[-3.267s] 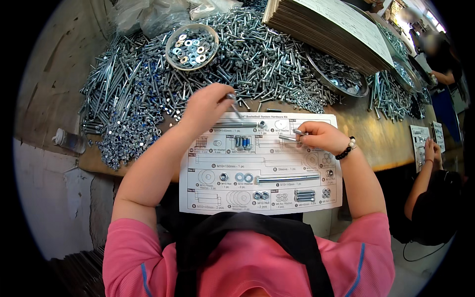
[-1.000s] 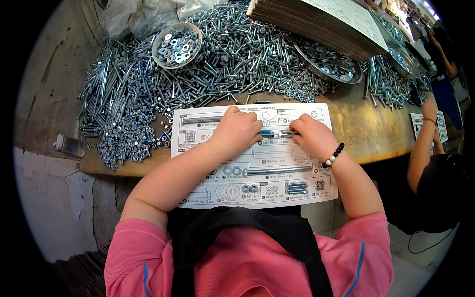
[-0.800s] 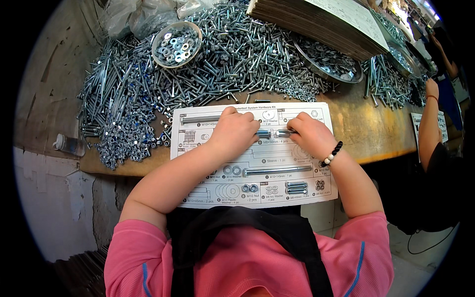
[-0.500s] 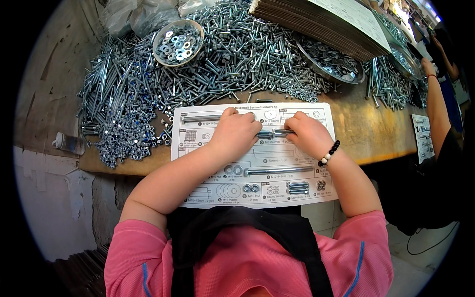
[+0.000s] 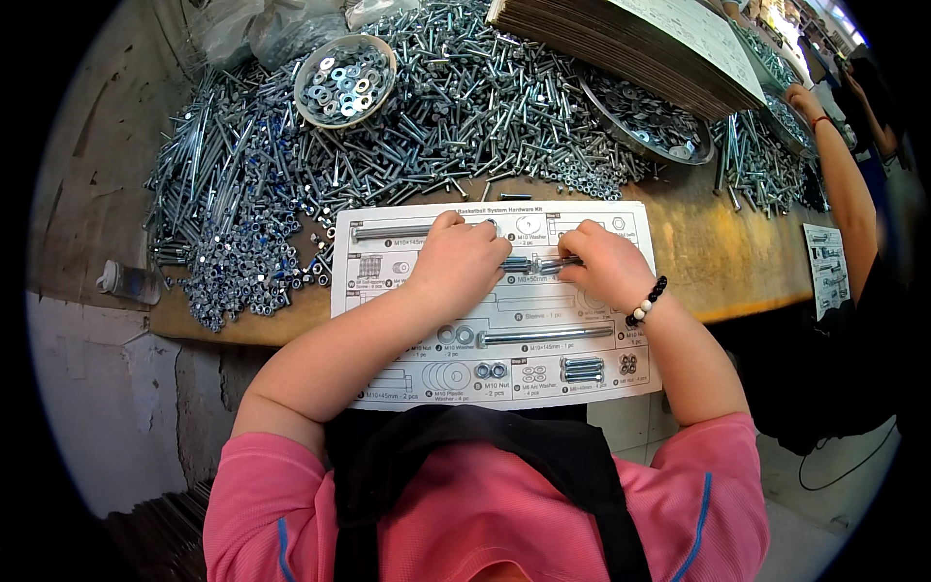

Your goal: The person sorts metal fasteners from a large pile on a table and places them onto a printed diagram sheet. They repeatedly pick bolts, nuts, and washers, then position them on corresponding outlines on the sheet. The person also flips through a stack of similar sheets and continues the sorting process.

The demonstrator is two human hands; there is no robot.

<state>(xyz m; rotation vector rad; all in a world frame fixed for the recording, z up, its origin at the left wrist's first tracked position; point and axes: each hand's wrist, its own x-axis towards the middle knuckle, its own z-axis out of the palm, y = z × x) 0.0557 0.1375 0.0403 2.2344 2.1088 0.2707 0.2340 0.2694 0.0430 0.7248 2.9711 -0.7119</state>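
Observation:
A white printed card (image 5: 562, 373) lies in front of me, its near edge past the table edge. My left hand (image 5: 461, 257) rests on its upper middle, fingers curled round the left end of several short bolts (image 5: 521, 264). Facing it, my right hand (image 5: 611, 260) pinches the bolts at their right end; the fingertips hide how many there are. A long bolt (image 5: 393, 233) lies along the card's top, partly behind my left hand. Lower down are another long bolt (image 5: 548, 336), two nuts (image 5: 492, 370), a bundle of short bolts (image 5: 583, 370) and several small nuts (image 5: 628, 365).
A big heap of bolts (image 5: 446, 107) spreads across the far table, with nuts (image 5: 238, 276) at its left. Two bowls of washers (image 5: 344, 82) (image 5: 659, 126) sit in it. Stacked cardboard sheets (image 5: 630, 58) stand behind. At right, a co-worker's arm (image 5: 839, 175) reaches over another card (image 5: 826, 267).
My hands stay almost in place, with the bolts between them shifting slightly. The co-worker's hand at the right has moved up and left, to the washer container there.

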